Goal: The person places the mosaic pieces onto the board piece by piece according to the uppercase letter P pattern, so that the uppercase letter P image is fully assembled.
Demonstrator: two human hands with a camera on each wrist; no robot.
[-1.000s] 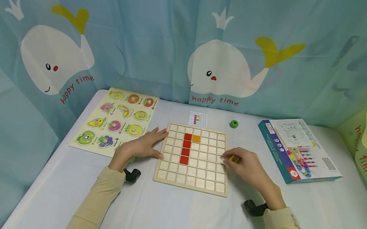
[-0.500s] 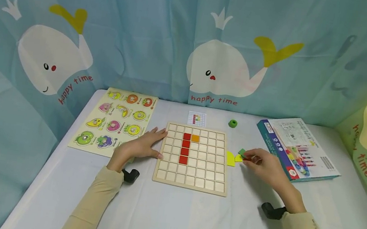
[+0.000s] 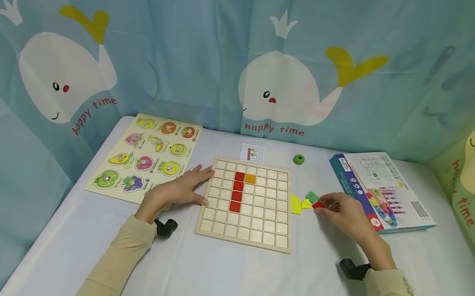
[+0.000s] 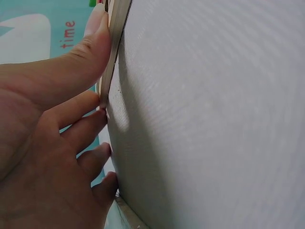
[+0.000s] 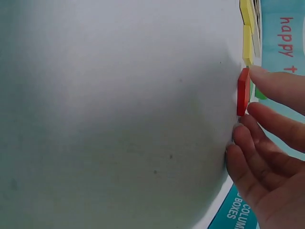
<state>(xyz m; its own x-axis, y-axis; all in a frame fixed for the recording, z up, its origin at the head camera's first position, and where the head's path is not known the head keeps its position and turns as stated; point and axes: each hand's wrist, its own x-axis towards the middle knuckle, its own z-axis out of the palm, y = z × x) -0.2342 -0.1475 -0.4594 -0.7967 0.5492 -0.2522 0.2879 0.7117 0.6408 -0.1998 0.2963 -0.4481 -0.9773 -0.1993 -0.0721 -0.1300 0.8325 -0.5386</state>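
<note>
The green tile [image 3: 312,197], at the right hand's [image 3: 342,214] fingertips half a second ago, now lies free right of the board [image 3: 260,201]; thumb and finger pinch a red tile [image 5: 243,93] there instead, so it is not on the board. The left hand [image 3: 178,189], fingers spread, touches the board's left edge.

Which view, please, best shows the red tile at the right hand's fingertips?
The right wrist view: the red tile appears largest and least covered there. The head view shows it small, partly hidden by the right hand; I cannot make it out in the left wrist view.
</note>
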